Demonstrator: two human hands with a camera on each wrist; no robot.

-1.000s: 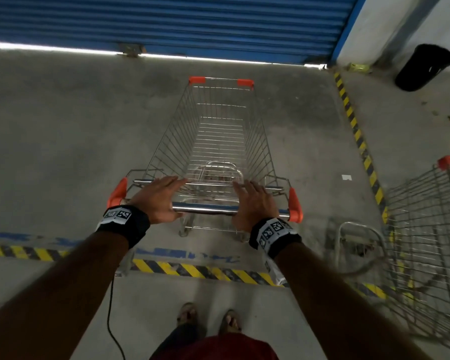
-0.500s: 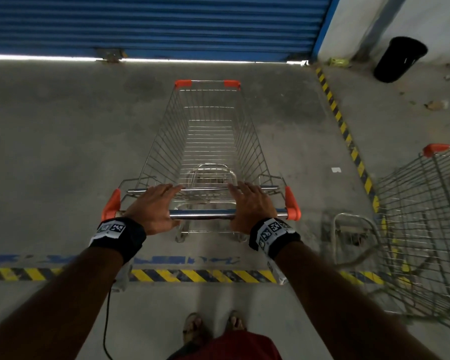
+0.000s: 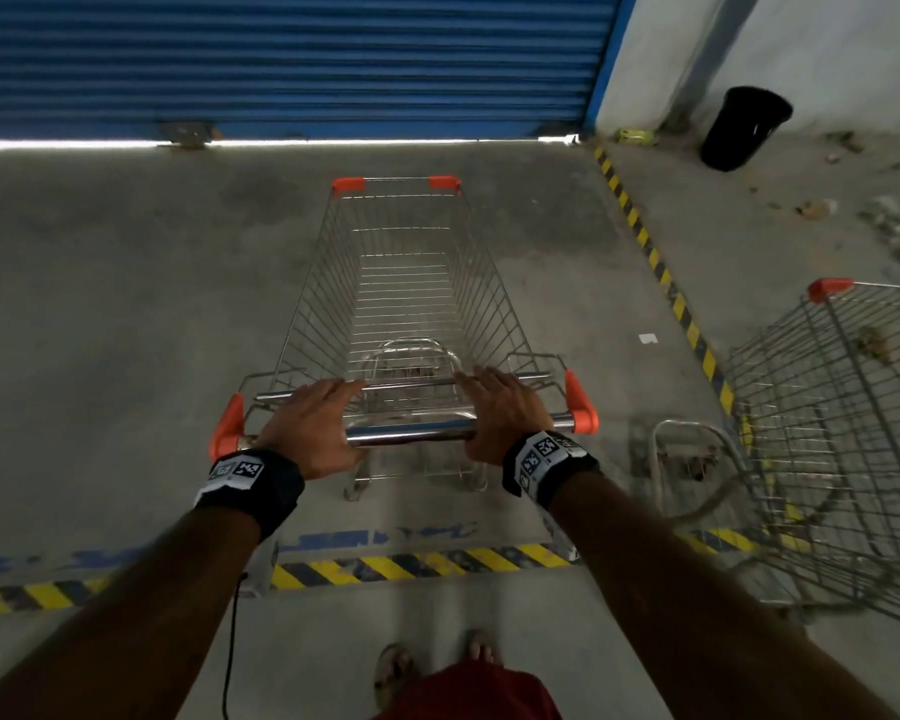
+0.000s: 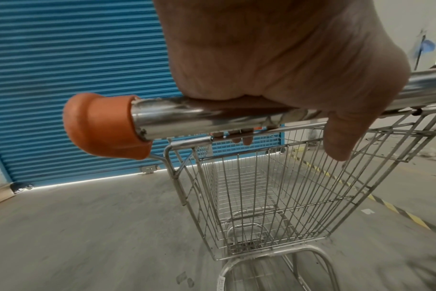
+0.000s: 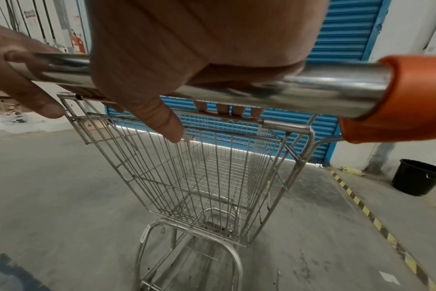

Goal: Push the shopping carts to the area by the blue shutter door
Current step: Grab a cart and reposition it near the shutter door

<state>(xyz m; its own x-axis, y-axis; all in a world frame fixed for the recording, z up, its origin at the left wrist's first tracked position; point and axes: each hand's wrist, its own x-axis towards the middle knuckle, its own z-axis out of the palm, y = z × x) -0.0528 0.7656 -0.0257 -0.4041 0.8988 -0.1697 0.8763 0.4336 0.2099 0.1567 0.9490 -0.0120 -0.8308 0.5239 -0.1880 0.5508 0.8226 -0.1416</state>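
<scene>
- the left hand point(image 3: 317, 427) lies palm-down on the left part of the steel handle bar point(image 3: 411, 432); in the left wrist view its palm presses the bar, the thumb point(image 4: 341, 137) hangs under it and the fingers reach forward, fairly straight, to the thinner rail ahead; not wrapped around the bar
- the right hand point(image 3: 500, 415) lies the same way on the right part of the bar; its fingertips point(image 5: 234, 112) rest on the thinner rail, the thumb points down below the bar
- the shopping cart point(image 3: 406, 309) stretches straight ahead from both palms; a silver wire basket with nothing inside, orange caps at the ends of the handle and orange corners at its far rim; it narrows toward the front
- the cart's front end points at the blue shutter door point(image 3: 281, 59), with bare concrete floor between them; a bright strip of light runs under the door
- both forearms are stretched forward, each wearing a black wrist band with printed markers
- a second cart point(image 3: 832, 433) stands to the right, beside a yellow-and-black floor stripe point(image 3: 661, 272); a black bucket point(image 3: 744, 127) sits by the wall beyond
</scene>
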